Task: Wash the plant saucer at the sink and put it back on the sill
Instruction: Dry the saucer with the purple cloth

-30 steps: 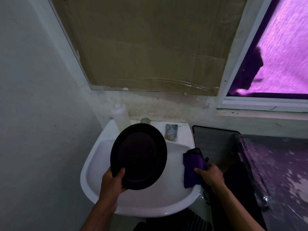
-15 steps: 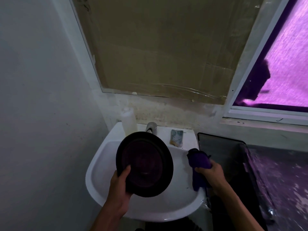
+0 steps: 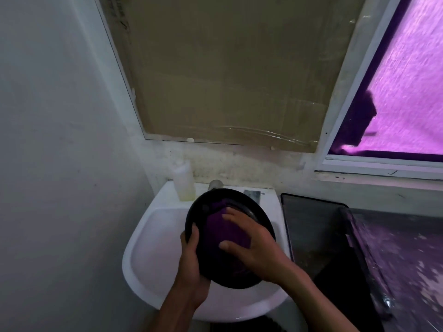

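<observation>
**Saucer held over the basin, cloth pressed inside**

The left hand (image 3: 191,262) clasps the black saucer (image 3: 254,212) by its near-left rim, tilted above the white sink (image 3: 153,236); the right hand (image 3: 254,248) lies spread, fingers pressing a purple cloth (image 3: 223,231) into the saucer's well; a wall hems the left, a dark tray (image 3: 311,226) the right; bare basin shows leftward.
</observation>
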Demonstrator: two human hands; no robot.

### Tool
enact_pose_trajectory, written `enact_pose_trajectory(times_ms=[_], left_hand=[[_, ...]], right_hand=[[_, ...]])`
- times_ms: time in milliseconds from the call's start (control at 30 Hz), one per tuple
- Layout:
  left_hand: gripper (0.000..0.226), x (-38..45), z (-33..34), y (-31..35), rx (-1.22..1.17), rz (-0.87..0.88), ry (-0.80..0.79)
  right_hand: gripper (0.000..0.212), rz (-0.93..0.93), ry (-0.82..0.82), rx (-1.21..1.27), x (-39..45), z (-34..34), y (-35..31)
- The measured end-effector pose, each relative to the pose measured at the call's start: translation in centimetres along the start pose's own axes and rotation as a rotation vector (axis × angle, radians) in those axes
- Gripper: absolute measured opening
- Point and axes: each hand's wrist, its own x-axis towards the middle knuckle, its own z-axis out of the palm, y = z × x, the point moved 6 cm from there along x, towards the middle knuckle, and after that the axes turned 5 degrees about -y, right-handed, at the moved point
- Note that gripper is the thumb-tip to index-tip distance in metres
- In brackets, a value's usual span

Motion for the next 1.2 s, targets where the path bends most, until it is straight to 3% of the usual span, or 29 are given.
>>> enact_pose_trajectory(times_ms=[133,300,433,667,833,967,1100,1200], left_hand=[[0.041,-0.4,0.0,0.7,-0.034,0.018,-0.041],[0.045,-0.8,0.8,0.8,0.048,0.017,-0.112],[0.048,-0.9,1.4,1.1,0.095,0.045,-0.13],[0.037,-2.2,2.2,2.8,0.138,0.25,-0.083],[0.042,-4.1,3.5,4.8,0.152,0.423,-0.07],[0.043,-5.0,3.8,5.4,0.225,0.533,0.033],[0.047,-5.9,4.7,6.4,0.388,0.711,0.112],[0.058,-5.6,5.4,6.1,0.493,0.729,0.077]], right_hand=[[0.061,-0.039,-0.067,-0.083,0.1,1.0,0.7],[0.059,-0.234,-0.24,-0.565,1.6,3.5,0.2],[0.058,-0.289,-0.268,-0.674,3.2,4.5,0.1],[0.064,-0.125,-0.057,-0.505,5.5,2.9,0.3],[0.099,0.048,0.058,-0.343,4.5,1.5,-0.1],[0.111,0.212,0.138,-0.289,2.3,2.3,-1.6],[0.094,0.309,0.176,-0.117,1.2,3.8,-2.9],[0.074,0.311,0.244,0.12,2.2,3.1,-3.2]])
